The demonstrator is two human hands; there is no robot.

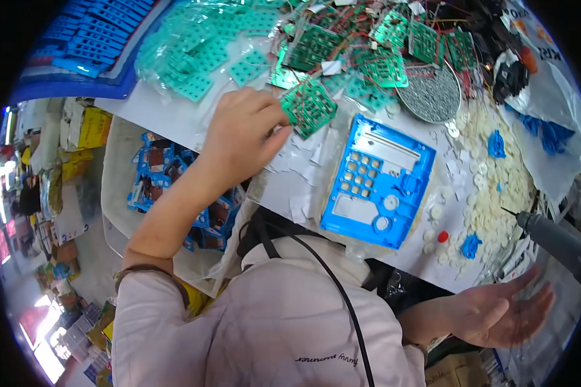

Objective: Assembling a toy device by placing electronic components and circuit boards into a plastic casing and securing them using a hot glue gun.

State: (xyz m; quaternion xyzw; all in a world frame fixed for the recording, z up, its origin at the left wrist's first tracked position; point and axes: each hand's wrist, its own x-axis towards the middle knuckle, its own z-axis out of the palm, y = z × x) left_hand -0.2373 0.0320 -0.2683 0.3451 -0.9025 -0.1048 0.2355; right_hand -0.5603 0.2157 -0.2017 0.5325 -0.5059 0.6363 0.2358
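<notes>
My left hand (246,134) reaches over the table with fingers closed on the edge of a green circuit board (309,108). The board lies at the near side of a heap of wired circuit boards (381,55). To the right of that hand sits a blue plastic casing (394,169), its inner side up, with a grid of square holes and a round opening. My right hand (502,311) is off the table's near right edge, palm turned up, fingers spread and holding nothing. It is nearest to a grey electric screwdriver (552,240) with a dark tip.
A round dish of small screws (430,91) stands behind the casing. Small pale plastic parts (497,206) cover the right side, with a red button (443,237) among them. Bagged teal keypads (193,58) lie at the back left. Below the left edge, a white bin (117,187) holds blue assemblies.
</notes>
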